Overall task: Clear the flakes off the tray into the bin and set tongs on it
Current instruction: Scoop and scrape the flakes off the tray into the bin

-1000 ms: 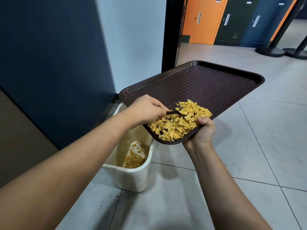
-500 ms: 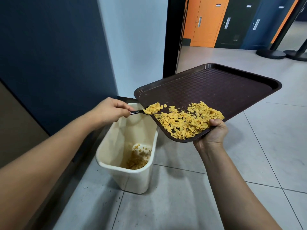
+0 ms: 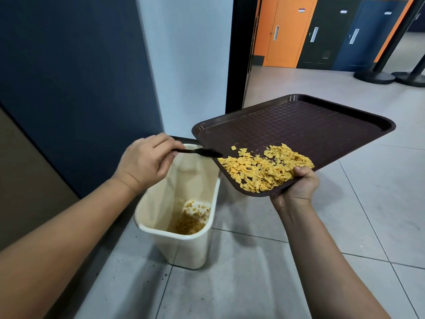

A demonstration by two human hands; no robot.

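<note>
My right hand (image 3: 296, 187) grips the near corner of a dark brown tray (image 3: 299, 127), which is tilted down toward a cream bin (image 3: 181, 236). A heap of yellow flakes (image 3: 264, 168) lies on the tray's low corner by my thumb. My left hand (image 3: 147, 160) holds black tongs (image 3: 202, 152). Their tip touches the tray's left edge beside the flakes, above the bin's opening. Flakes also lie at the bottom of the bin.
The bin stands on a grey tiled floor against a dark blue wall (image 3: 69, 77). A black door frame (image 3: 239, 54) is behind the tray. Orange and dark locker doors (image 3: 287, 31) and two black stanchion bases (image 3: 388, 77) stand at the back right.
My left hand swept the tongs leftward across the flakes to the tray's edge over the bin. The flakes spread toward that edge, and a clump at the tongs' tip is gone.
</note>
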